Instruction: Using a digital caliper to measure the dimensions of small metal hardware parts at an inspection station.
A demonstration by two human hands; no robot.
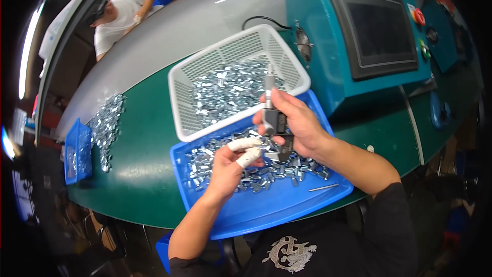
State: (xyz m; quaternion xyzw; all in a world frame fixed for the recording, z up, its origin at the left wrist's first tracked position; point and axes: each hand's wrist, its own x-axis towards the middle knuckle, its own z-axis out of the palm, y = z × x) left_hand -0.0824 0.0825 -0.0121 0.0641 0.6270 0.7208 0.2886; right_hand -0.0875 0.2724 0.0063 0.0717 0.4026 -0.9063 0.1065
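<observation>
My right hand (303,129) is wrapped round a dark digital micrometer (275,122), its silver barrel pointing up and away. Close beside the tool's lower end is my left hand (226,170), with white coverings on its thumb and index finger. Those two fingertips pinch a small metal part (262,146), mostly hidden between them; whether it touches the micrometer's jaws I cannot tell. Both hands hover over a blue tray (266,221) with many small shiny metal parts in it. A thin metal rod (324,188) lies at the tray's right side.
Behind the tray, a white perforated basket (179,113) holds more metal parts. At left on the green table (138,174), loose parts (106,128) lie beside a small blue bin (78,151). A teal machine with a screen (379,36) stands right; another person (120,18) sits far left.
</observation>
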